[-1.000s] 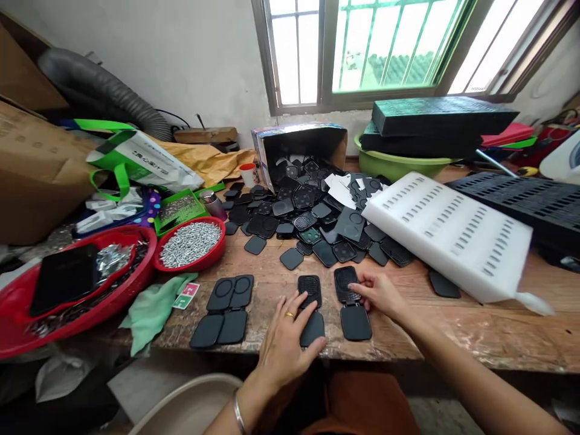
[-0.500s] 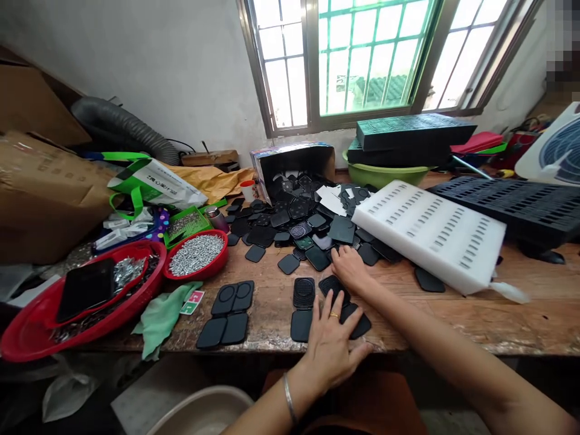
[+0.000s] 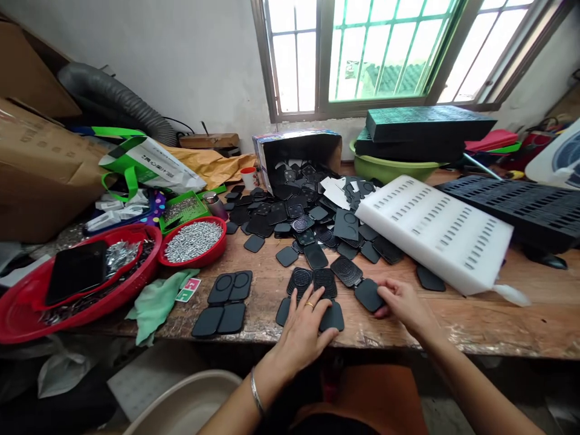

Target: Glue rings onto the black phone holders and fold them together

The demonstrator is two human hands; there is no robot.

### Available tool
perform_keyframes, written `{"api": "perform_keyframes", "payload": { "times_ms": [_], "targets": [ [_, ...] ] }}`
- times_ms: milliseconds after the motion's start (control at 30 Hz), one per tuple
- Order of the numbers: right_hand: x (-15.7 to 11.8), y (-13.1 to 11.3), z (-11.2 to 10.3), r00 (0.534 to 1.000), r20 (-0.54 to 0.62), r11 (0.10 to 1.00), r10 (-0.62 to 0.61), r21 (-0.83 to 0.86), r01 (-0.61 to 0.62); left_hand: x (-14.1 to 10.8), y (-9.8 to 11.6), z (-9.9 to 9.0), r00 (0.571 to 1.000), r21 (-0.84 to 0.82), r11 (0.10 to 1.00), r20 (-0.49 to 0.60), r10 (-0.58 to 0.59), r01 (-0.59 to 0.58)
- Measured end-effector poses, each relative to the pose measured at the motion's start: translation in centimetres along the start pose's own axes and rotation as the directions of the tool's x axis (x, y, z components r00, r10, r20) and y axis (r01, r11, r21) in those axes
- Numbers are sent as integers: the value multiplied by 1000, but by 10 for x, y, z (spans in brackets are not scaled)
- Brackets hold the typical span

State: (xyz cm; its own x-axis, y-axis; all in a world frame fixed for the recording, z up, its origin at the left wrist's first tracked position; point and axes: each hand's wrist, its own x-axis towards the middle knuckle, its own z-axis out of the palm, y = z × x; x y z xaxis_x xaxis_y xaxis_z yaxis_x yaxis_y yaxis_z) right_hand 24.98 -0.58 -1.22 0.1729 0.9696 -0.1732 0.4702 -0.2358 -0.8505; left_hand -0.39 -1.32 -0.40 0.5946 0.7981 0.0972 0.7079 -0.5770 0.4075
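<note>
The left hand (image 3: 302, 326) lay flat, fingers spread, pressing on a pair of black hinged covers (image 3: 312, 283) set side by side at the front edge of the bench (image 3: 475, 326); it gripped nothing, only held them down, with the grilled halves showing beyond the fingertips and a smooth half (image 3: 333, 316) peeking out at the thumb side. A ring sat on one finger and a bangle on the wrist. The right hand (image 3: 403, 302) rested just to the right, fingers curled loosely against the smooth half of a third cover (image 3: 357, 281), which lay open and slanted, its grilled half pointing up and left toward the pair. Whether those fingers pinched the piece or merely touched it could not be told.

To the left of the pair, near but apart, another set (image 3: 224, 303) of covers lay open in a neat square. Beside that were a green cloth (image 3: 154, 305), a small red bowl (image 3: 212, 252) of screws, and a large red basin (image 3: 27, 314) with a black tray (image 3: 75, 272) in it. Behind the hands a heap (image 3: 299, 220) of loose black parts spilled from a tipped box (image 3: 296, 148). A white slotted board (image 3: 435, 232) slanted across the right of the heap, with black slotted trays (image 3: 516, 205) beyond it and more stacked on a green tub (image 3: 389, 169) under the window (image 3: 371, 51).
</note>
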Motion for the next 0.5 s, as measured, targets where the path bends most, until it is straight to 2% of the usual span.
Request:
{"api": "perform_keyframes", "payload": {
  "times_ms": [133,200,267,333,433,500],
  "targets": [
    [-21,10,8,989,29,967,144,207,-146,-2,1,6,999,66,997,-17,-37,38],
    [-27,11,12,987,34,968,156,195,-160,-3,2,5,999,81,996,-10,-45,45],
    [-32,12,16,996,15,995,82,53,-83,-4,2,2,999,78,996,4,-40,40],
    [-35,11,18,1000,-2,983,-19,-182,18,-4,-1,-2,999,66,997,5,-32,31],
    [-33,10,20,984,-39,851,-171,-510,128,-2,-12,-8,998,70,996,-49,-43,47],
    [-29,10,23,935,-45,766,-351,-588,259,-1,-21,-10,994,97,992,-83,-72,80]
  ]
}}
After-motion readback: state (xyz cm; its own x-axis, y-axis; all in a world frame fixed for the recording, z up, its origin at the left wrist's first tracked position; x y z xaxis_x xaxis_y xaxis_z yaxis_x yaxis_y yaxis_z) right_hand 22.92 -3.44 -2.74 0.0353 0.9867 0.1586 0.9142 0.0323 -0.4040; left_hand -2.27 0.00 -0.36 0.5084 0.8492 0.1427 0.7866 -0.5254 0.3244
